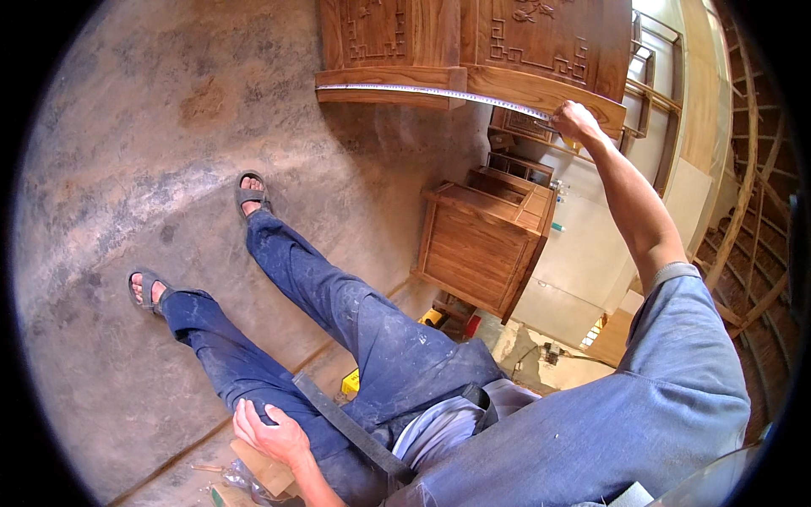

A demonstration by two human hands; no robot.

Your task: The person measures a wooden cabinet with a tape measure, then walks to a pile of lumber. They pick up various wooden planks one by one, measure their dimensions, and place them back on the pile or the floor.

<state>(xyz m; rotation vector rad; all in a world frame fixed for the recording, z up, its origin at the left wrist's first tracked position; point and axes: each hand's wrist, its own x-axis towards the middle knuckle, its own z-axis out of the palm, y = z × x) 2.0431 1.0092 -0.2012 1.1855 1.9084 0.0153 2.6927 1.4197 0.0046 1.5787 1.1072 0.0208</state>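
Observation:
My right hand (576,122) reaches out at the upper right, closed on a tape measure at the end of its white blade (405,89). The blade is drawn along the bottom rail of a carved brown wooden cabinet (541,42), from the rail's left end to my fingers. The tape's case is mostly hidden by my hand. Low on the left, my left hand (274,435) is by my thigh in dusty blue trousers, fingers loosely bent and somewhat apart. Nothing shows in it.
A smaller wooden cabinet (477,245) stands right of my legs, before a pale wall (583,241). Wooden frames (655,93) lean behind it. A yellow object (351,382) and cardboard (266,469) lie near my legs. A dark strap (351,429) hangs across my lap. The concrete floor (127,169) is stained.

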